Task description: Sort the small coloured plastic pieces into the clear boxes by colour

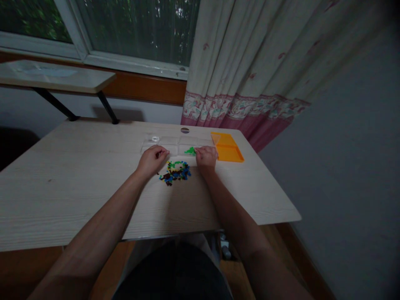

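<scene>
A loose pile of small coloured pieces (175, 173), mostly blue, dark brown and green with some yellow, lies on the table between my forearms. Behind it stands a clear compartment box (170, 141). Green pieces (190, 151) are gathered in one of its right-hand compartments. My left hand (154, 159) is at the box's front left, fingertips pinched together; whatever they hold is too small to make out. At the green pieces, my right hand (206, 157) has its fingers curled and pressed together, and what is in them cannot be seen.
An orange tray (229, 148) lies right of the clear box. A round inset (185, 130) sits in the table (93, 187) near its back edge. A raised shelf (62, 77) on black legs stands at the back left. A curtain (237, 75) hangs behind the table.
</scene>
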A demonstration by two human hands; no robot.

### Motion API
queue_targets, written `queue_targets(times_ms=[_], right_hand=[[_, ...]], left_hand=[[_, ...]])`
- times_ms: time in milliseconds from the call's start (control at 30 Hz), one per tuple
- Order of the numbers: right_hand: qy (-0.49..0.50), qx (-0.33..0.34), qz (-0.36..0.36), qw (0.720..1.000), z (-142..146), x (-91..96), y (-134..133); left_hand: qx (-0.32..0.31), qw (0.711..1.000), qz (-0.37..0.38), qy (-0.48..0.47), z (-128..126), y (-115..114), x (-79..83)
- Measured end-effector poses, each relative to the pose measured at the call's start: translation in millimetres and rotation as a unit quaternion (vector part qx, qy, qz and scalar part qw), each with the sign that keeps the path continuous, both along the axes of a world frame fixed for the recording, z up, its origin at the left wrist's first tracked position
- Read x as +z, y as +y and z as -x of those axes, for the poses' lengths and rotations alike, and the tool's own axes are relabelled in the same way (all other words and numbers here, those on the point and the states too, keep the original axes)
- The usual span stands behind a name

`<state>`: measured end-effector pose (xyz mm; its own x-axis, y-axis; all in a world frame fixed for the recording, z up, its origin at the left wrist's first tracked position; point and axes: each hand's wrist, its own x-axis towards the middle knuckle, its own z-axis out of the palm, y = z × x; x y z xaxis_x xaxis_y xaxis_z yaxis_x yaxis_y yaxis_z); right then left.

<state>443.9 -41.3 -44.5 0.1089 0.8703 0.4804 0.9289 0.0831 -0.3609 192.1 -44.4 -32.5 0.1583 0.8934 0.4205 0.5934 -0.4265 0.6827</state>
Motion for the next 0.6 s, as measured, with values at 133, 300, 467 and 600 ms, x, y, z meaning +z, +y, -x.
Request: queue_targets(times_ms=[133, 300, 467, 600], right_hand=[[0.009, 0.01, -0.008, 1.0, 0, -1.3, 0], [0.013, 0.022, -0.019, 0.999, -2, -5.8, 3], [0.014, 0.041, -0.027, 0.999, -2, -7.2, 3], [0.023, 0.047, -0.039, 0.998, 2, -3.5, -2]], left_hand=[[-0.105, 0.992, 0.031, 0.058, 7, 0, 1.5], [-0.171, 0.981, 0.046, 0.08, 15, 2, 1.1], [-0.198, 0.974, 0.065, 0.094, 21, 4, 1.4], [-0.209, 0.969, 0.068, 0.111, 22, 5, 2.2]])
